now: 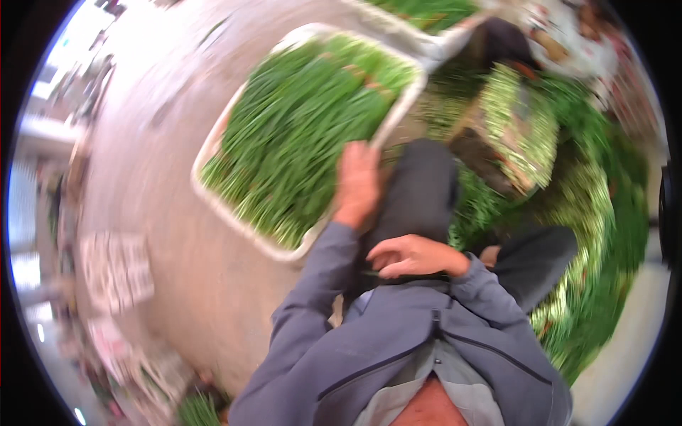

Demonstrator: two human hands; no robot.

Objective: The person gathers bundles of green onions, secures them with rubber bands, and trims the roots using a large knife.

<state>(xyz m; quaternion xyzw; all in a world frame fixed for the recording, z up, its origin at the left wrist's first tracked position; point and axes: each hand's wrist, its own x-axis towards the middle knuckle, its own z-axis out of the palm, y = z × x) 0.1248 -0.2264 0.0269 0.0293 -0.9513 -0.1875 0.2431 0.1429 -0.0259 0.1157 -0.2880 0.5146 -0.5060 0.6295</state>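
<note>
A white plastic crate (310, 245) on the floor ahead of me, to the left, is filled with bundles of long thin greens that look like chives (298, 135). My left hand (357, 186) is at the crate's right side, by the greens and the rim; motion blurs its fingers, and whether it grips anything is unclear. In front of my waist, above my lap, hovers my right hand (413, 257). Its fingers are loosely bent and apart, and nothing shows firmly held in them.
Cut pale stalks lie on a low block or stand (515, 135) to my right. Loose greens (604, 284) heap along the right side. A second white crate of greens (426, 11) stands at the far edge. Light-coloured sacking (117, 272) lies on the floor at left.
</note>
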